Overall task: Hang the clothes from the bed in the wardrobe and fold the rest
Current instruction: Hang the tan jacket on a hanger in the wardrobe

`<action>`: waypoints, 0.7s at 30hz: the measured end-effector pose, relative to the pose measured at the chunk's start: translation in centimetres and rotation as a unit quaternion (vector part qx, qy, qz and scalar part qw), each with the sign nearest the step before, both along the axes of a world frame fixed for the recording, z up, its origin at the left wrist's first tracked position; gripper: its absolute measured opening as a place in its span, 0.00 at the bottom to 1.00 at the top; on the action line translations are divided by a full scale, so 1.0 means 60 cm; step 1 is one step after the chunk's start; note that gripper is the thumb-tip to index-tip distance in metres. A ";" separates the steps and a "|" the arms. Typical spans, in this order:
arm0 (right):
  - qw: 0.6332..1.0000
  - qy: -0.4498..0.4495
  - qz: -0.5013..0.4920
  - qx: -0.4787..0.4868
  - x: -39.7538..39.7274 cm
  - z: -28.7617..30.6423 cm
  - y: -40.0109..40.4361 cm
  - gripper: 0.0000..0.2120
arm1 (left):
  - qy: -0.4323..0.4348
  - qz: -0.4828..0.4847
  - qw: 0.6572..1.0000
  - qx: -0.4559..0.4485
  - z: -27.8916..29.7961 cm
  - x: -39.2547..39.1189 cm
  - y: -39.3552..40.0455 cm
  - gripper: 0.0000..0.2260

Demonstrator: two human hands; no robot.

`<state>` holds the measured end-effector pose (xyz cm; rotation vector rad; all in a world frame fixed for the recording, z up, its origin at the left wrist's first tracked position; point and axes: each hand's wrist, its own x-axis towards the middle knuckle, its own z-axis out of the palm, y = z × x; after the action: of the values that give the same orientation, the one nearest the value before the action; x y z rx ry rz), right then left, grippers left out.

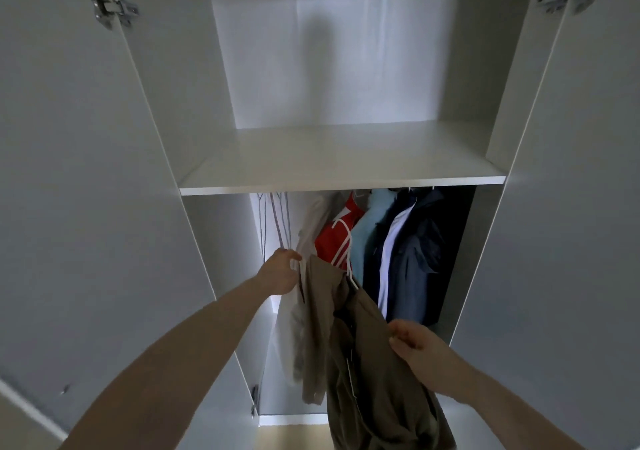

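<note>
An olive-brown garment (367, 363) hangs from a white hanger (346, 262) in front of the open white wardrobe (343, 179). My left hand (282, 271) grips the hanger's left end at the garment's shoulder. Lower right, my right hand (414, 344) pinches the garment's cloth at its right edge. The hanger's hook reaches up towards the hanging clothes; the rail is hidden under the shelf.
On the rail hang a pale garment (313, 224), a red and white one (337, 231), a light blue one (369, 235) and dark jackets (419, 252). Empty hangers (277, 217) hang at the left. Both wardrobe doors (79, 190) stand open. A white shelf sits above.
</note>
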<state>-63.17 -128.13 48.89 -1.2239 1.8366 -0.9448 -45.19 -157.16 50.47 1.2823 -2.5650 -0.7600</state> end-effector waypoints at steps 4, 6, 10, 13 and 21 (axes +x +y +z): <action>0.999 -0.035 -0.007 0.011 -0.017 -0.012 -0.044 0.10 | -0.088 -0.058 0.994 -0.011 -0.029 -0.039 -0.086 0.29; 0.998 -0.056 -0.011 0.014 -0.025 -0.021 -0.067 0.11 | -0.120 -0.078 0.990 -0.009 -0.048 -0.058 -0.129 0.32; 0.999 -0.040 -0.011 0.033 -0.026 -0.028 -0.097 0.13 | -0.180 -0.097 0.979 -0.013 -0.081 -0.082 -0.197 0.36; 0.998 -0.044 -0.021 0.045 -0.014 -0.036 -0.121 0.12 | -0.240 -0.094 0.965 -0.051 -0.105 -0.080 -0.236 0.37; 0.994 -0.068 -0.040 0.076 0.026 -0.021 -0.187 0.12 | -0.279 -0.059 0.958 -0.016 -0.155 -0.076 -0.307 0.30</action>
<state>-61.62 -139.36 47.64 -0.9775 1.8241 -0.8909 -49.77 -175.58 41.17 1.5182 -3.0965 -0.4062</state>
